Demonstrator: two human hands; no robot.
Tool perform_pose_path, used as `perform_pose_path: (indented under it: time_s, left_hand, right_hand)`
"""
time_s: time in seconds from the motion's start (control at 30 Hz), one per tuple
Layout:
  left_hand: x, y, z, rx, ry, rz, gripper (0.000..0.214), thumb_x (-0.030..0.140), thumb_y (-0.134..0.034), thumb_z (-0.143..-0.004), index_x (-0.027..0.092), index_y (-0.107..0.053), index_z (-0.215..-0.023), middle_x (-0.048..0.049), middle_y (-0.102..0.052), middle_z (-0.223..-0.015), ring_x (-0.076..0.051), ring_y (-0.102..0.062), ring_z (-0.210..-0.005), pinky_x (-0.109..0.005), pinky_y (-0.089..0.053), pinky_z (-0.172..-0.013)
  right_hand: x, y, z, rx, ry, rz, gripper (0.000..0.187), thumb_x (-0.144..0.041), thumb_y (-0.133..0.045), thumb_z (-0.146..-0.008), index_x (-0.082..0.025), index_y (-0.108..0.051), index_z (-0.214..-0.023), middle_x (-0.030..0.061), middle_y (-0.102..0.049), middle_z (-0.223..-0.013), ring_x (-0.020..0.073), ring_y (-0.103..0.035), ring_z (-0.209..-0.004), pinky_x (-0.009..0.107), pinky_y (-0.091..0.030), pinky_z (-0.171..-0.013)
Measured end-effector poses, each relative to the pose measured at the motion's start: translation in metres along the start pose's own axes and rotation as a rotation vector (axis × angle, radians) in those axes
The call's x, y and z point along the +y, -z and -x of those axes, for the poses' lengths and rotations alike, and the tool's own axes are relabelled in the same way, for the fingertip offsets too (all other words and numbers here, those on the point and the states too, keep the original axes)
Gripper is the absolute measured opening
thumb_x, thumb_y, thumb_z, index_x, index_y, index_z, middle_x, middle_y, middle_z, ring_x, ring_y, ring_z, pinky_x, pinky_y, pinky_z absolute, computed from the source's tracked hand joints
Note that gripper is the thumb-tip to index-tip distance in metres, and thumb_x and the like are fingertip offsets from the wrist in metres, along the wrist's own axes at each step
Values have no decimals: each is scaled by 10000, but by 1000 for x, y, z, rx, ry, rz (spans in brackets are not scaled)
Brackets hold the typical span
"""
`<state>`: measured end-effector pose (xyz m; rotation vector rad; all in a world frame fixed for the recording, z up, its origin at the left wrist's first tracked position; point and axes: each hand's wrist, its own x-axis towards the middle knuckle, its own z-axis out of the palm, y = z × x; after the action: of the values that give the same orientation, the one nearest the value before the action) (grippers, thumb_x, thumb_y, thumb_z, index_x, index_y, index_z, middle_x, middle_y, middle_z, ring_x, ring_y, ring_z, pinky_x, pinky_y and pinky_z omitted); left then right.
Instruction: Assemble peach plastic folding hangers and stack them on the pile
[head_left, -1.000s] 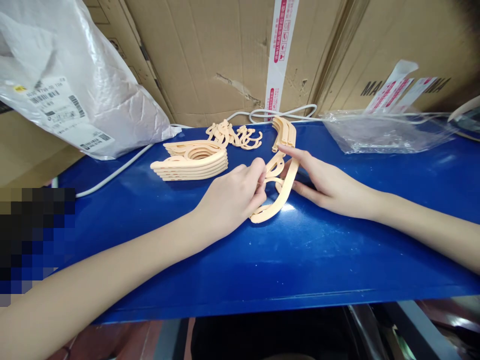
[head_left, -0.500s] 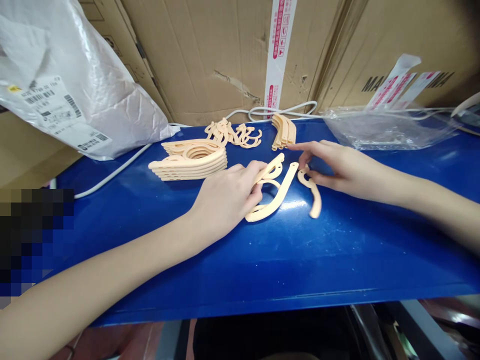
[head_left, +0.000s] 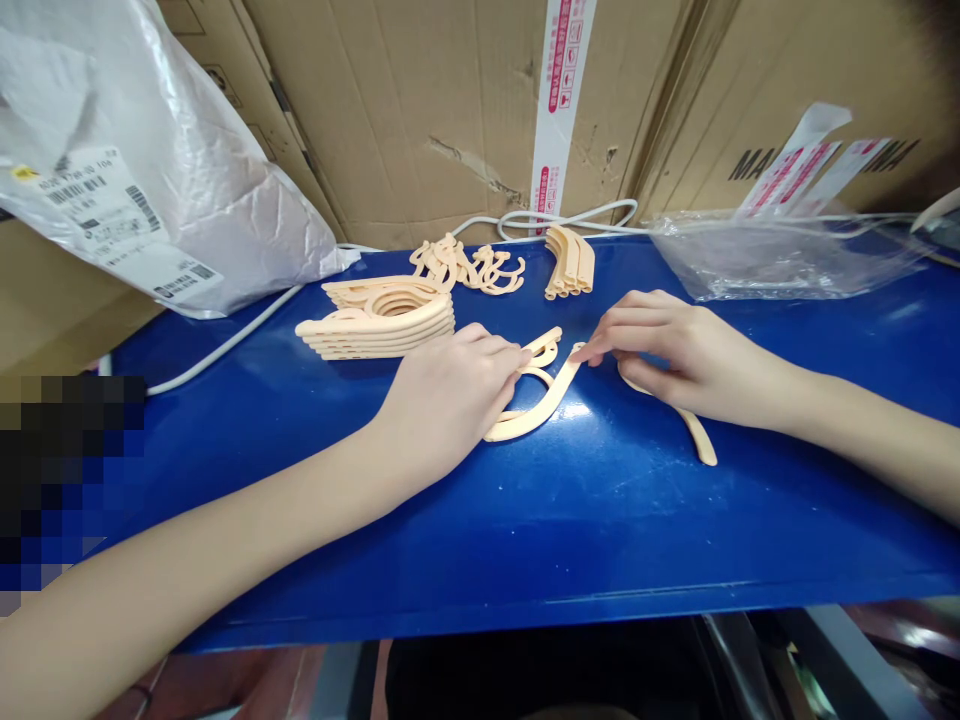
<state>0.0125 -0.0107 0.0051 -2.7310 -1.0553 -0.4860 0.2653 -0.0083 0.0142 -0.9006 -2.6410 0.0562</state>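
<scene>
My left hand (head_left: pixel 457 400) grips a cream plastic folding hanger (head_left: pixel 529 425) low over the blue table, its curved arm and ring part sticking out past my fingers. My right hand (head_left: pixel 667 350) is bent over a loose curved hanger piece (head_left: pixel 699 438), with the thumb against it and part of it hidden beneath the hand. The fingertips of that hand meet the far end of the hanger. A stack of cream hangers (head_left: pixel 379 325) lies just beyond my left hand.
Behind my hands lie a pile of small hook pieces (head_left: pixel 442 262) and a bundle of curved arms (head_left: pixel 570 262). A clear plastic bag (head_left: pixel 780 265) is at the back right, a white parcel bag (head_left: pixel 187 200) at the left. White cable (head_left: pixel 225 350) runs along cardboard boxes (head_left: pixel 420 120).
My right hand has come slightly nearer, its fingertips now at the hanger's end. The loose curved piece has swung, its lower end moving right. The hanger in my left hand has dipped slightly.
</scene>
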Motion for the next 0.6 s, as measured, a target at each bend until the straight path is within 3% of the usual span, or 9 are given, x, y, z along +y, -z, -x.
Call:
perform_pose_path:
  time_s: [0.27, 0.47, 0.6]
  left_hand:
    - [2, 8, 2, -38, -68, -268, 185, 180, -529, -939, 160, -696, -862, -31, -716, -820, -215, -639, -804, -314, -450, -634]
    - [0, 9, 1, -25, -87, -283, 209, 162, -508, -933, 175, -666, -797, -17, -666, -724, -199, -614, -742, -307, -389, -588]
    - [0, 9, 0, -57, -71, -275, 227, 162, -472, -940, 174, -671, -831, -33, -677, -744, -209, -614, -749, -316, -395, -598]
  right_hand:
    - [-16, 0, 0, -35, 96, -29, 269, -104, -439, -906, -192, -672, -1007, 61, -671, -995, 204, -568, -934, 394, -425, -873]
    - [-19, -10, -1, 13, 49, 21, 247, -175, -453, -932, -174, -650, -1080, 113, -608, -1203, 231, -567, -1041, 399, -447, -883]
    - [-18, -10, -2, -14, 42, 62, 281, -212, -441, -957, -178, -609, -1178, 105, -635, -1203, 232, -584, -1043, 405, -441, -899]
